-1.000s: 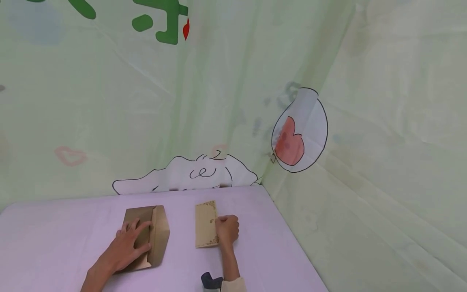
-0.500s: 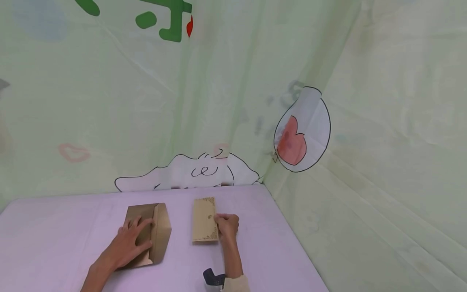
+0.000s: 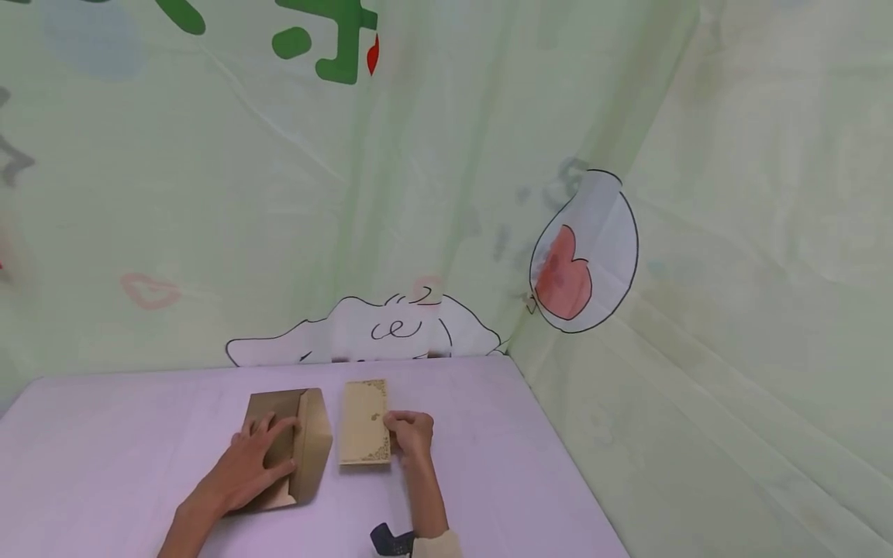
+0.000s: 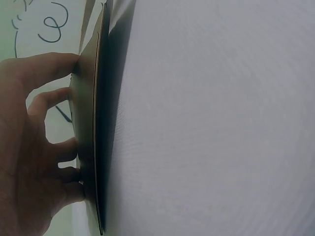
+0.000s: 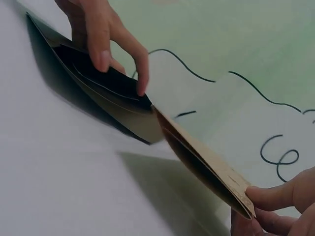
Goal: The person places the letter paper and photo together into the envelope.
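A brown paper envelope [image 3: 317, 446] lies on the table with its flap open toward the right. My left hand [image 3: 246, 471] rests on it, fingers spread, the fingertips touching the paper; the left wrist view shows them pressing on the envelope [image 4: 88, 123]. Just to the right, a cream folded card [image 3: 363, 426] with brown corner ornaments is raised off the table. Thumb and fingers of my right hand [image 3: 413, 435] pinch its right edge. In the right wrist view, the card's [image 5: 199, 162] left end meets the envelope's [image 5: 130, 118] mouth, which gapes near the left thumb and finger.
A pale lilac cloth covers the table [image 3: 502, 480]. Behind and to the right hang light green curtains [image 3: 732, 310] with printed drawings. A black wrist mount [image 3: 391, 539] sits by the right sleeve [image 3: 437, 545].
My right hand has lifted the card slightly and carried it left, up close to the envelope flap. The left hand stays on the envelope; the view has shifted slightly.
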A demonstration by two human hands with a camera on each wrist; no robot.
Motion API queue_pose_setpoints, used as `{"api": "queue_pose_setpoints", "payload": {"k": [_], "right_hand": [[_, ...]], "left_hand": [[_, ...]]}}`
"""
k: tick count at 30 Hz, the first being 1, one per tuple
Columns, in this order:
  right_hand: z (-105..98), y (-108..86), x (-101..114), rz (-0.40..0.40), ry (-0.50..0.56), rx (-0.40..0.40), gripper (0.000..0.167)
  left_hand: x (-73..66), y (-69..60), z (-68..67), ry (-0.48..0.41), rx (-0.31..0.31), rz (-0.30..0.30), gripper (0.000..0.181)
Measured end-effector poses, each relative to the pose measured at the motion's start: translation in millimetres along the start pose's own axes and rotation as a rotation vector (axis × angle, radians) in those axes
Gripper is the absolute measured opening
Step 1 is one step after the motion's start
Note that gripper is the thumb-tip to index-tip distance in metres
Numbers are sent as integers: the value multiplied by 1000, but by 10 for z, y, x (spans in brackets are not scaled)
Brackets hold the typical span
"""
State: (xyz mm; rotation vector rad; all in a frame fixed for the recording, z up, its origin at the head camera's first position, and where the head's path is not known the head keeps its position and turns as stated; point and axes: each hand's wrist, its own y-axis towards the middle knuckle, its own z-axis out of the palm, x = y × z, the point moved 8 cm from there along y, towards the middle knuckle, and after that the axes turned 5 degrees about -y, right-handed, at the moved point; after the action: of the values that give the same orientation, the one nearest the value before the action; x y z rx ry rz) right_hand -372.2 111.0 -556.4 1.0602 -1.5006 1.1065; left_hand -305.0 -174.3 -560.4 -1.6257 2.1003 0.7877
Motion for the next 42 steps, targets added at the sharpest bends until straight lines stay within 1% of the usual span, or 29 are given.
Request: {"api": "queue_pose_setpoints", "payload": {"k": [5, 10, 12, 18, 22, 23, 27, 29, 33, 37, 42], "right_hand": [[190, -64, -4, -11, -1, 49, 8], [347, -119, -14, 20, -8, 89, 8], [395, -142, 1, 19, -20, 99, 9], [481, -184, 46, -21, -36, 97, 9], [559, -203, 37, -24, -51, 117, 7], [577, -205, 29, -10, -49, 118, 6], [615, -216, 35, 0, -75, 111, 6], [618, -227, 28, 21, -88, 101, 5], [623, -239, 33, 17, -124, 97, 6], [627, -250, 43, 7, -134, 96, 7], [625, -270, 38, 16, -137, 88, 9]], "left_hand": [[-21, -5, -7, -4, -17, 14, 63], [-33, -15, -31, -10, -35, 17, 63], [-30, -13, -40, -10, -37, 13, 63], [-29, 18, -42, -17, -14, 4, 64], [-5, 3, -36, -17, 1, -11, 66], [2, -3, -34, -18, 2, -13, 66], [10, -1, -27, -25, 2, -9, 66], [3, -3, -21, -28, -2, -2, 65], [-9, -3, -24, -33, -7, 1, 63], [-12, -1, -29, -34, -6, -4, 63], [-13, -6, -35, -30, -1, -10, 63]]}}
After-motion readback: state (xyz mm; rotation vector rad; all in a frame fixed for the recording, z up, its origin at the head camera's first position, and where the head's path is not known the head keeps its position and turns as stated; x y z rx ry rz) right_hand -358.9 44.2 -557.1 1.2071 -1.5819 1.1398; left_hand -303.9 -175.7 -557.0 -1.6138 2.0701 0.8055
